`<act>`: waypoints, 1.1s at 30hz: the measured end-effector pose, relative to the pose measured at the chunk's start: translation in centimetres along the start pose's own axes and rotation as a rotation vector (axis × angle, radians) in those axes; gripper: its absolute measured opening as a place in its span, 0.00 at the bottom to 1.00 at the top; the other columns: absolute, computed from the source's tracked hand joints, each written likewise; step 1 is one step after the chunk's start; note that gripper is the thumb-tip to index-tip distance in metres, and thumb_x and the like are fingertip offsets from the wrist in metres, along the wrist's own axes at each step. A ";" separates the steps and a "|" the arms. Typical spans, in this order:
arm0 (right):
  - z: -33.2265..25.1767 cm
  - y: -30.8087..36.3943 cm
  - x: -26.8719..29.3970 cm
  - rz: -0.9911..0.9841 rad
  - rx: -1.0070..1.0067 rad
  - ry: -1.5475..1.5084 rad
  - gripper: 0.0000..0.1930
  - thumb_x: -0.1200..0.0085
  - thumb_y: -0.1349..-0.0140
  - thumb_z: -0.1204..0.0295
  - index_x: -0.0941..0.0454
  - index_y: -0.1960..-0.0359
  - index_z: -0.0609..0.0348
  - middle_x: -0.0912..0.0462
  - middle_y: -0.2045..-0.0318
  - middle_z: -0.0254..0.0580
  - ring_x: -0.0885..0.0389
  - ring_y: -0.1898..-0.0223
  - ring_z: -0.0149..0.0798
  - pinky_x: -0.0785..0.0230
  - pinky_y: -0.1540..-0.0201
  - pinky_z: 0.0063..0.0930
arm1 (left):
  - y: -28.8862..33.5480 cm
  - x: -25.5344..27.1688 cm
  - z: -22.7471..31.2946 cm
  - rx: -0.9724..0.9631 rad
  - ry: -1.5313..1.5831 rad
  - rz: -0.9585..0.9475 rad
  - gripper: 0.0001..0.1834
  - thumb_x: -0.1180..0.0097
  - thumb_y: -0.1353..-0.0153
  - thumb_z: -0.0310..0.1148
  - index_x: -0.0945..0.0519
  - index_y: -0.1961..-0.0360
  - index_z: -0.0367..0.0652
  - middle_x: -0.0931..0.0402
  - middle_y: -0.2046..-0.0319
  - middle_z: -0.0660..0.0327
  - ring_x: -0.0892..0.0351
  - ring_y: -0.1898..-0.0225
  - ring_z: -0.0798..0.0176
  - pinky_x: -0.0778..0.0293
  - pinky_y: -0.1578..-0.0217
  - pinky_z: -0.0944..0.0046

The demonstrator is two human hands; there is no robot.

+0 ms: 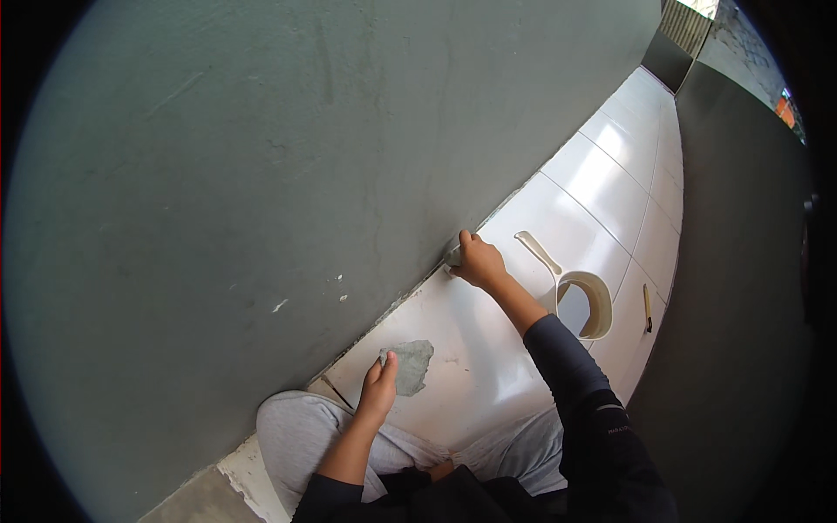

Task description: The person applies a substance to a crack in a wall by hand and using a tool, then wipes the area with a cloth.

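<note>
My left hand (377,390) grips a flat, ragged-edged grey piece (412,368) by its left side, with the thumb on top. I cannot tell what it is made of. Farther ahead, my right hand (479,263) is closed at the joint between the grey wall (261,174) and the white tiled floor (462,340). A small greyish thing (452,256) shows between its fingers and the wall; its kind is not clear. To the right of that hand stands a cream dipper (600,305) with a long handle.
A thin yellow-handled tool (648,308) with a dark end lies on the tiles at the right, near a second dark grey wall (741,261). A thin dark stick (336,392) lies by my left knee (296,427). The tiled strip runs away between the walls.
</note>
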State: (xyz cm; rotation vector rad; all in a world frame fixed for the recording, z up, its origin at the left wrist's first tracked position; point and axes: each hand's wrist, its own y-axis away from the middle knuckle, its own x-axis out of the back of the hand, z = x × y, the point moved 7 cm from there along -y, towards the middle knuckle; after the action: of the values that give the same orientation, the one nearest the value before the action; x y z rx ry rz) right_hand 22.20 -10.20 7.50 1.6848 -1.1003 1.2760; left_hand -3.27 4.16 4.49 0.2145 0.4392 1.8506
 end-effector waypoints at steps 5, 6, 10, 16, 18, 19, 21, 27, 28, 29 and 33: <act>1.9 -0.9 1.4 0.134 -0.031 -0.004 0.30 0.31 0.62 0.65 0.38 0.61 0.58 0.25 0.64 0.51 0.20 0.67 0.52 0.26 0.68 0.40 | -0.1 -0.4 0.5 -0.042 -0.018 -0.014 0.25 0.62 0.33 0.49 0.27 0.57 0.34 0.30 0.66 0.65 0.34 0.62 0.70 0.37 0.56 0.69; 1.9 -0.9 1.2 0.135 -0.053 0.007 0.30 0.31 0.62 0.65 0.38 0.61 0.58 0.25 0.64 0.51 0.20 0.67 0.52 0.26 0.68 0.40 | -0.1 -0.4 0.7 -0.029 -0.025 -0.019 0.25 0.62 0.33 0.49 0.27 0.58 0.35 0.30 0.67 0.65 0.35 0.63 0.70 0.37 0.57 0.69; 1.2 0.0 -0.2 -0.115 0.076 0.078 0.31 0.31 0.62 0.65 0.38 0.59 0.56 0.25 0.64 0.50 0.21 0.66 0.52 0.26 0.67 0.39 | 0.3 0.2 0.4 -0.024 -0.020 -0.013 0.24 0.62 0.33 0.49 0.27 0.59 0.35 0.32 0.70 0.66 0.36 0.65 0.70 0.37 0.58 0.69; 3.0 -0.3 1.3 0.195 -0.030 -0.023 0.28 0.32 0.61 0.64 0.37 0.61 0.57 0.25 0.66 0.49 0.21 0.68 0.53 0.26 0.69 0.42 | 0.3 -0.7 0.9 0.010 -0.069 -0.049 0.24 0.62 0.33 0.49 0.27 0.60 0.36 0.32 0.70 0.66 0.36 0.65 0.71 0.37 0.59 0.69; 2.8 -0.8 1.3 0.164 -0.023 0.021 0.28 0.32 0.61 0.65 0.37 0.61 0.57 0.26 0.66 0.50 0.21 0.69 0.53 0.26 0.69 0.41 | 0.0 -0.4 0.3 0.001 -0.053 -0.043 0.24 0.62 0.33 0.49 0.27 0.59 0.35 0.32 0.70 0.66 0.36 0.65 0.71 0.37 0.58 0.69; 2.6 -0.5 1.4 0.165 -0.018 0.020 0.28 0.32 0.61 0.65 0.37 0.61 0.57 0.26 0.66 0.50 0.21 0.69 0.53 0.26 0.69 0.41 | -0.1 -0.1 0.2 -0.012 -0.034 -0.037 0.24 0.62 0.33 0.49 0.27 0.59 0.35 0.31 0.69 0.66 0.36 0.64 0.71 0.37 0.57 0.69; 2.2 0.4 0.3 0.002 0.058 0.054 0.28 0.33 0.60 0.64 0.36 0.60 0.58 0.25 0.65 0.50 0.21 0.68 0.53 0.27 0.68 0.41 | 0.1 0.0 0.3 -0.032 -0.025 -0.026 0.24 0.62 0.33 0.48 0.28 0.59 0.35 0.32 0.69 0.66 0.36 0.64 0.71 0.37 0.57 0.69; 2.8 0.0 1.1 0.193 -0.039 -0.010 0.28 0.33 0.61 0.66 0.37 0.61 0.56 0.26 0.66 0.50 0.21 0.70 0.53 0.26 0.69 0.41 | 0.0 -0.6 0.7 -0.073 -0.005 -0.024 0.24 0.62 0.33 0.48 0.28 0.57 0.35 0.29 0.66 0.64 0.34 0.62 0.70 0.37 0.55 0.68; 3.0 -0.5 1.1 0.192 -0.045 -0.010 0.28 0.33 0.61 0.66 0.37 0.61 0.56 0.26 0.66 0.50 0.21 0.70 0.53 0.26 0.69 0.41 | 0.0 -0.8 0.6 -0.042 -0.024 -0.039 0.24 0.62 0.33 0.48 0.28 0.56 0.35 0.28 0.65 0.63 0.33 0.60 0.69 0.37 0.54 0.68; 3.3 -1.1 1.3 0.204 -0.056 0.010 0.28 0.33 0.61 0.66 0.37 0.61 0.56 0.26 0.66 0.50 0.21 0.69 0.53 0.26 0.69 0.41 | 0.0 -0.8 0.4 -0.040 -0.027 -0.045 0.24 0.62 0.33 0.48 0.28 0.56 0.35 0.28 0.65 0.63 0.33 0.60 0.69 0.37 0.54 0.68; 1.9 -1.1 1.1 0.117 0.037 0.069 0.27 0.33 0.61 0.67 0.37 0.62 0.56 0.26 0.66 0.50 0.21 0.70 0.53 0.26 0.69 0.41 | 0.1 -0.1 0.2 -0.032 -0.023 -0.010 0.24 0.62 0.33 0.48 0.28 0.55 0.35 0.28 0.64 0.62 0.33 0.60 0.68 0.37 0.54 0.68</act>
State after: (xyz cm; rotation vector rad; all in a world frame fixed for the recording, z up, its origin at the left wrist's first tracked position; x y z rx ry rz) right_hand 23.98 -11.73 8.02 1.6104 -1.1542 1.4252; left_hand -3.27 4.12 4.77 0.2114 0.3935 1.8422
